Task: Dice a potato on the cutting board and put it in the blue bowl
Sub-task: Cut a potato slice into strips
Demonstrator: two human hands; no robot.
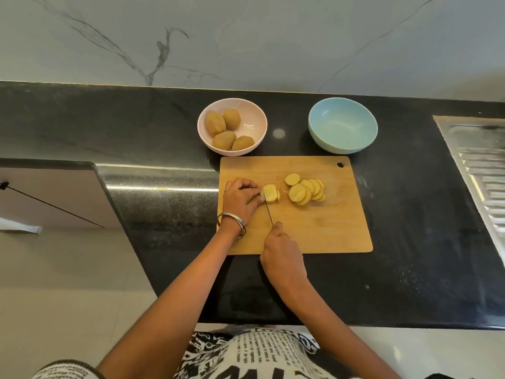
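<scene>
A wooden cutting board [322,231] lies on the black counter. My left hand [240,199] presses down the remaining end piece of potato [271,193] at the board's left side. My right hand [281,248] grips a knife [269,213] whose thin blade stands edge-down against that piece. Several round potato slices [306,191] lie fanned out to the right of the blade. The blue bowl [343,125] stands empty beyond the board's far right corner.
A pink bowl [257,116] holding several whole potatoes stands behind the board on the left. A steel sink drainboard [481,165] runs along the right edge. The counter steps back at the left, with floor below it.
</scene>
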